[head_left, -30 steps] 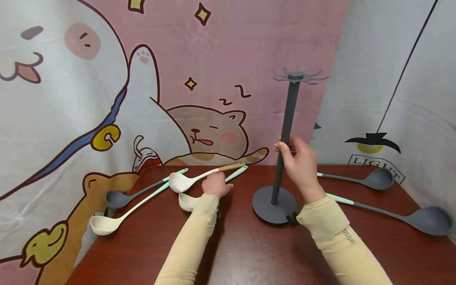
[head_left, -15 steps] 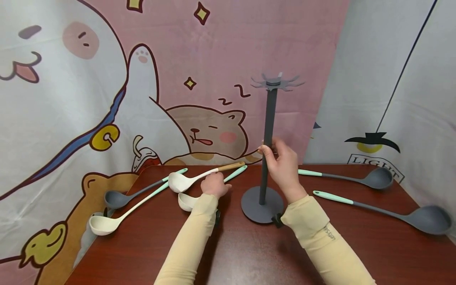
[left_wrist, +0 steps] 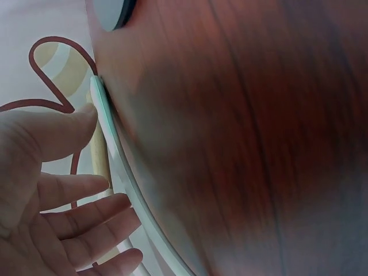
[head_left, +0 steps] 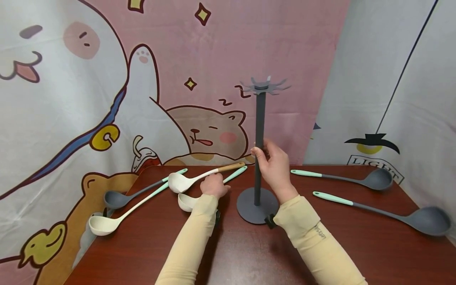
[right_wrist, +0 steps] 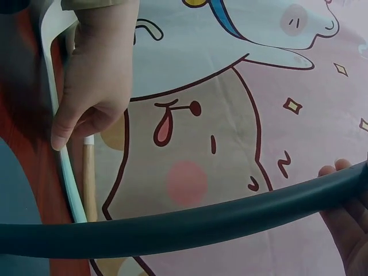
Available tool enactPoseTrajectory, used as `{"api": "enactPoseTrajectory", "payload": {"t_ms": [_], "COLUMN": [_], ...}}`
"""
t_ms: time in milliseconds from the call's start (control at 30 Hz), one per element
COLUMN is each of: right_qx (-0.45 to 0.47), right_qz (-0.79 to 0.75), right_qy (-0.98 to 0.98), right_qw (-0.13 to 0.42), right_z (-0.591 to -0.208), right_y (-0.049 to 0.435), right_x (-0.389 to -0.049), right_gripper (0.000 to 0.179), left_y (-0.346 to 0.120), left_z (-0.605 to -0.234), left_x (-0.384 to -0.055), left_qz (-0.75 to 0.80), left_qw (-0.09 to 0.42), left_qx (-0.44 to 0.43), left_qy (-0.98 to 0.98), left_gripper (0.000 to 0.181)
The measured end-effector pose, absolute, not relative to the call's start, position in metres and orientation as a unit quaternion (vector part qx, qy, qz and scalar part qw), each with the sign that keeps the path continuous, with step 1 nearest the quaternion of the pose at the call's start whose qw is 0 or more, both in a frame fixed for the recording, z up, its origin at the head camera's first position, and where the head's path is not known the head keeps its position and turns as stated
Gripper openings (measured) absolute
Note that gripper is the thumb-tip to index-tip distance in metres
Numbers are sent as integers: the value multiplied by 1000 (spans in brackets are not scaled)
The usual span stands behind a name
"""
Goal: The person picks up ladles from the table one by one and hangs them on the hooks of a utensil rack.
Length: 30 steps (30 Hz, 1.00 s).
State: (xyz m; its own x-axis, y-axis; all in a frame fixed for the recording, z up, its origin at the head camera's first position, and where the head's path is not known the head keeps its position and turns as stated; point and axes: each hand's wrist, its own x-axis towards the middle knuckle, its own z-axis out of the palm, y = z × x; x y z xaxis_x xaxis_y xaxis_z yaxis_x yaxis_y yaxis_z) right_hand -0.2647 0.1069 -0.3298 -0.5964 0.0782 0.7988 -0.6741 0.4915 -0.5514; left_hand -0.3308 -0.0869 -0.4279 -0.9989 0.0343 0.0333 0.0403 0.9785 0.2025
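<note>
My right hand (head_left: pixel 274 164) grips the pole of a dark grey utensil stand (head_left: pixel 260 118). The stand has a round base (head_left: pixel 246 208) and a ring of hooks (head_left: pixel 261 87) on top; the base looks level with the table. My left hand (head_left: pixel 213 185) hovers over a white ladle (head_left: pixel 187 202) with a mint handle. In the left wrist view, the thumb and loosely bent fingers (left_wrist: pixel 95 221) lie along that mint handle (left_wrist: pixel 118 146) without wrapping round it. Just behind is a white ladle (head_left: pixel 179 183) with a wooden-coloured handle end. My left hand hides part of both handles.
At the left lie a small grey ladle (head_left: pixel 116 199) and a cream ladle (head_left: pixel 104 225), both with mint handles. On the right are two grey ladles, one farther back (head_left: pixel 379 179) and one larger (head_left: pixel 429 220). A cartoon-printed cloth (head_left: pixel 285 35) hangs behind the red-brown table (head_left: pixel 242 253).
My right hand has moved the utensil stand to the left, nearer my left hand. The mint handles on the right have come fully into view. My left hand has hardly moved.
</note>
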Motion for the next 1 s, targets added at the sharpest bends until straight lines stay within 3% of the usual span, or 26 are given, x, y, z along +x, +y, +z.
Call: {"api": "enactPoseTrajectory", "payload": {"t_ms": [667, 1000], "right_qx": [181, 178], "right_qz": [481, 495], "right_qy": [-768, -767], "right_qw": [382, 369], "right_z": [-334, -335], "right_y": [108, 107], "right_x": [-264, -263], "right_gripper": [17, 20], "left_y": [-88, -89], "left_z": [-434, -436], "left_x": [-337, -339], "left_qz": [-120, -118], "left_qw": [12, 24], "left_qx": [19, 29], "left_qy": [-993, -992], "left_gripper": [8, 6]}}
